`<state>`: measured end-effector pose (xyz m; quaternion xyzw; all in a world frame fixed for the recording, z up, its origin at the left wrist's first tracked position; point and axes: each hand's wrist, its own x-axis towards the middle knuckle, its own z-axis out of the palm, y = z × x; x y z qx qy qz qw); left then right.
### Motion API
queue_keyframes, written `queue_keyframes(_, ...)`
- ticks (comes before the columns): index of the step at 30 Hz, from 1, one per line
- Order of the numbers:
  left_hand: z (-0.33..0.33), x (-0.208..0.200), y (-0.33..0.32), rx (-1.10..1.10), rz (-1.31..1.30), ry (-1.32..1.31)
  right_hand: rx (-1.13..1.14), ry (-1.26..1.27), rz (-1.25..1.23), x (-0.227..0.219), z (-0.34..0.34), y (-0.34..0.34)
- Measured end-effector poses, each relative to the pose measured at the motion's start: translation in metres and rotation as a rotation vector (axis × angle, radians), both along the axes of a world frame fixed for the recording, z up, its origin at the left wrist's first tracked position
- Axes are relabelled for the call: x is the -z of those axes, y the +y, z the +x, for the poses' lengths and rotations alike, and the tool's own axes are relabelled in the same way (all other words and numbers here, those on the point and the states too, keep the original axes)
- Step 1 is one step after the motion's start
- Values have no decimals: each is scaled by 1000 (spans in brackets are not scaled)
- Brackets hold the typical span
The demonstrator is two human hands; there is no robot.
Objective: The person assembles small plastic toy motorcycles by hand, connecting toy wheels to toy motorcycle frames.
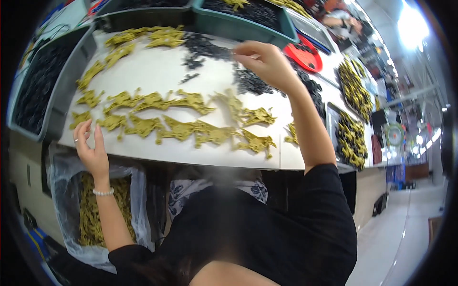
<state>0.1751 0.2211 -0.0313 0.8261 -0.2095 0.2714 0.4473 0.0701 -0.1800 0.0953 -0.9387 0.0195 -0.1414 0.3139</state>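
My left hand (90, 147) is at the near left edge of the white table, its fingers apart and the fingertips beside an olive-yellow plastic piece (80, 119) with knobbed, branching ends. Whether they touch it, I cannot tell. My right hand (268, 62) hovers over loose small black parts (250, 81), thumb and fingers pinched together. What is in that pinch, if anything, is too small to make out. Between my hands, similar olive-yellow pieces (179, 131) lie in two rough rows. More of them (164, 37) curve along the far left, next to a heap of black parts (205, 46).
Grey bins (82, 64) of black parts stand left and at the back, beside a teal bin (284, 29). A red tray (305, 56) sits beyond my right hand. Metal trays (334, 131) are at the right. Below the left edge stands a plastic-lined box (140, 209) of yellow pieces.
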Motion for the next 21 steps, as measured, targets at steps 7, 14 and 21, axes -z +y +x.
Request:
queue_keyframes(7,-84,-45,-119,657,234,45,567,51,65,32,-200,-97)
queue_keyframes(14,-148,-40,-211,842,776,-153,508,125,-106,66,-244,-71)
queue_keyframes(21,-163,-12,-248,759,956,-172,342,266,-418,87,-237,-51)
